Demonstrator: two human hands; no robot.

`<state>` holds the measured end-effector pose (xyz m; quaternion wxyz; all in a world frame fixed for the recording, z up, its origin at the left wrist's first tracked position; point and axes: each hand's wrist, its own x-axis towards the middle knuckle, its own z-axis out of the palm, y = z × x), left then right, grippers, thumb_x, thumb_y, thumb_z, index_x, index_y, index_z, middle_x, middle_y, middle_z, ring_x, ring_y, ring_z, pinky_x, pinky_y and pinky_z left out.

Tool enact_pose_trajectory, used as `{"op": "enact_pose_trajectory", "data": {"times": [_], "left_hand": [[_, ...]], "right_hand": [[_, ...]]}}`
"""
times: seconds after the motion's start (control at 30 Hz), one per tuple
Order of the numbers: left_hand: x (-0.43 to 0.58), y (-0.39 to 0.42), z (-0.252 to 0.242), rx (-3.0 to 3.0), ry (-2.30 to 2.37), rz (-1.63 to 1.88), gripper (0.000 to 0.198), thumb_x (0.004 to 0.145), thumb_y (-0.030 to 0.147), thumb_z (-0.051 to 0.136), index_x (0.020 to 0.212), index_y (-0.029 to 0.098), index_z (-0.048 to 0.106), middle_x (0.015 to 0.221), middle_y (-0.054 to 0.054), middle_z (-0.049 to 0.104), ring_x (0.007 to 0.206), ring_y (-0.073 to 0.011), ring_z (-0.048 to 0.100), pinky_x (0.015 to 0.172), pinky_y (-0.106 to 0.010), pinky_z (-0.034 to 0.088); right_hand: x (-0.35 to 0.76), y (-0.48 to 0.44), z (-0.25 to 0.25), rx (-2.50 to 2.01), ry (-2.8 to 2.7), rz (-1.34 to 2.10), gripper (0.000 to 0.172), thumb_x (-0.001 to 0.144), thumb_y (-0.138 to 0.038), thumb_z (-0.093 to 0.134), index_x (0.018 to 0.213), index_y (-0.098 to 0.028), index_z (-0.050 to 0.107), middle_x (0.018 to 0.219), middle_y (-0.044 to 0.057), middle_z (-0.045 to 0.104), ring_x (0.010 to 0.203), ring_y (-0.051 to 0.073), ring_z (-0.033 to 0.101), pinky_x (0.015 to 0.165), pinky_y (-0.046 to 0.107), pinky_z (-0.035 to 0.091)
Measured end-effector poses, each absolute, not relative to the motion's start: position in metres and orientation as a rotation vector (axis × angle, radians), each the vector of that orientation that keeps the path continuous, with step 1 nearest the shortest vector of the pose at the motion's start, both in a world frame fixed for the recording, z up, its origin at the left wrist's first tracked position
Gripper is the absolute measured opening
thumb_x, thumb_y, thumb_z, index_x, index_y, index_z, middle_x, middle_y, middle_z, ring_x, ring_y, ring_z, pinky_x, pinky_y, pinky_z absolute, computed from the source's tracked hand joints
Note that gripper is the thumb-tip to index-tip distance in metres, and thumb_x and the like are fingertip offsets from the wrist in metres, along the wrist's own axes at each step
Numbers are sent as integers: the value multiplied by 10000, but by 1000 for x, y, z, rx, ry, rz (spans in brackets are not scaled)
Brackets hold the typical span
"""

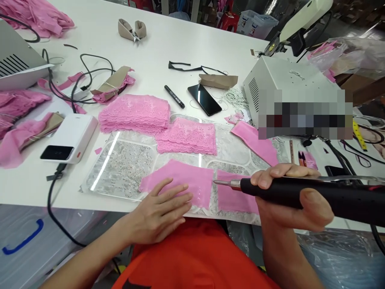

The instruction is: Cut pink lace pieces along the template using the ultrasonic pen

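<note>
My left hand (165,208) lies flat, fingers spread, on a pink fabric piece (186,178) at the near edge of a marbled board (126,160). In my right hand (288,196) is a black pen-like tool (276,192) with a thin metal tip. That tip points left, at the right edge of the fabric under my left hand. Another pink piece (231,192) lies beneath the tool, partly covered by it. Behind them sit two stacks of pink lace, a larger one (135,112) and a smaller one (192,134). A folded pink strip (255,140) rests to the right.
A white power bank (70,138) with a black cable stands at left. Beyond the board lie a marker (174,96), a phone (204,99) and a brown card (218,81). A grey metal box (270,88) occupies the right; small scissors (134,34) lie at the back.
</note>
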<state>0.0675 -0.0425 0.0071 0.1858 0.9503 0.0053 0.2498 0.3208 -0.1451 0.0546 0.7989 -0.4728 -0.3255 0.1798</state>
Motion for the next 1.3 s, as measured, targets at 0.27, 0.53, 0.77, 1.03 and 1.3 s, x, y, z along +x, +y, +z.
{"op": "enact_pose_trajectory", "data": {"times": [0.27, 0.53, 0.77, 1.03, 1.3], "left_hand": [[74, -43, 0, 2683, -1, 657, 311, 935, 163, 552, 1242, 136, 582, 1306, -73, 642, 1392, -230, 422, 1223, -463, 207], [73, -44, -2, 2689, 10, 639, 329, 926, 165, 549, 1253, 155, 577, 1302, -80, 644, 1387, -229, 430, 1217, -475, 211], [74, -42, -3, 2693, 0, 621, 325, 929, 171, 544, 1252, 162, 585, 1307, -80, 640, 1383, -231, 435, 1216, -479, 208], [73, -43, -2, 2713, -2, 592, 328, 933, 185, 543, 1258, 172, 582, 1308, -90, 639, 1376, -229, 445, 1207, -491, 226], [74, -42, -3, 2744, -10, 593, 322, 937, 193, 541, 1256, 168, 581, 1322, -91, 628, 1387, -243, 429, 1213, -503, 202]], "right_hand": [[318, -146, 50, -950, -739, 438, 182, 689, -335, 666, 791, -186, 648, 717, -2, 605, 465, 137, 569, 445, 346, 516], [317, -146, 52, -973, -734, 430, 185, 677, -356, 676, 774, -202, 648, 704, -10, 604, 457, 135, 562, 442, 351, 525], [317, -143, 51, -985, -757, 439, 166, 695, -355, 691, 760, -215, 629, 679, -18, 598, 449, 132, 558, 440, 340, 527], [317, -156, 55, -950, -743, 482, 186, 711, -346, 655, 824, -198, 664, 724, 4, 593, 470, 139, 557, 442, 350, 502], [309, -165, 52, -951, -765, 547, 186, 728, -353, 660, 855, -217, 657, 731, 6, 594, 476, 135, 553, 442, 349, 512]]}}
